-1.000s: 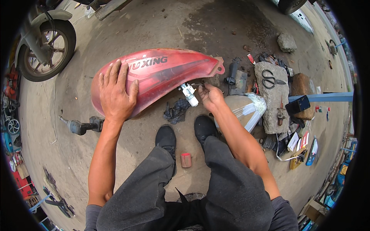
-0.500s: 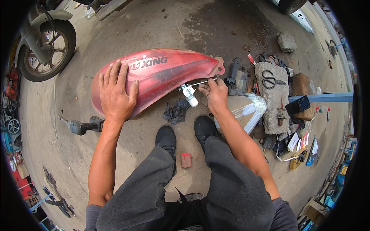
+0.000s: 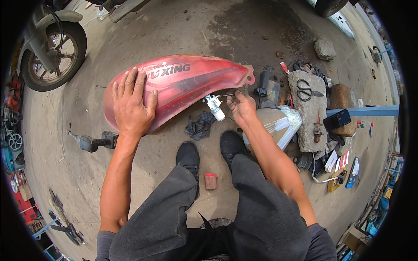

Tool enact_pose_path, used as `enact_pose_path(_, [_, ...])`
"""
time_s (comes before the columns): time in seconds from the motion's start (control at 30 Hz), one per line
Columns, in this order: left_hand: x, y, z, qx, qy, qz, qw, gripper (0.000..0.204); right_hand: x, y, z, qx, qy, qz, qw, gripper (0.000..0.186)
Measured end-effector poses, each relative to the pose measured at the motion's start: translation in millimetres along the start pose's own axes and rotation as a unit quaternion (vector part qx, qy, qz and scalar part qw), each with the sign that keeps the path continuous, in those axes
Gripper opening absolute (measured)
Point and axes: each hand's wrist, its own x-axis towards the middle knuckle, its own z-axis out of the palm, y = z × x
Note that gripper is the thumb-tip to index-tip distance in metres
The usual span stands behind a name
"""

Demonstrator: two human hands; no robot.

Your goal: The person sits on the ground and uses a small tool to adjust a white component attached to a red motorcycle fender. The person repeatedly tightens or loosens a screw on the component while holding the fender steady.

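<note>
A red motorcycle fuel tank [image 3: 191, 80] lies on the ground in front of me. Flat on its left end rests my left hand [image 3: 134, 102], fingers spread over the painted surface. A white and silver fuel valve [image 3: 214, 106] with a white cup sticks out from the tank's near edge. Just right of this valve, my right hand [image 3: 242, 106] pinches a thin metal rod-like tool [image 3: 224, 95], whose far end reaches the valve. My fingers cover the rest of the tool, so its exact kind is hidden.
A dark crumpled rag [image 3: 200, 126] lies below the valve, and a cordless drill [image 3: 93, 142] left of it. A small red-brown cylinder [image 3: 210, 181] stands between my feet. Scissors [image 3: 308, 90] lie on a stone slab [image 3: 307, 117] at right, near a clear plastic bag [image 3: 278, 124].
My right hand has swung slightly toward me and to the left, turning the tool with it. My left hand and the tank hold their places.
</note>
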Motion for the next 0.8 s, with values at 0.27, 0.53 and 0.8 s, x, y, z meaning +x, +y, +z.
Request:
enact_pose_path(0.27, [0.5, -0.3, 1.0, -0.011, 0.002, 0.001, 1.000, 0.054, -21.0, -13.3, 21.8, -0.100, -0.013, -0.137, 0.985, 0.017])
enact_pose_path(0.53, [1.6, 1.4, 0.2, -0.009, 0.001, 0.003, 1.000, 0.054, 20.2, 12.7, -5.3, 0.064, -0.022, 0.154, 0.986, 0.014])
enact_pose_path(0.8, [0.3, -0.6, 0.4, -0.010, 0.006, 0.002, 1.000, 0.053, 19.1, 15.1, -18.5, 0.078, 0.029, 0.084, 0.993, 0.014])
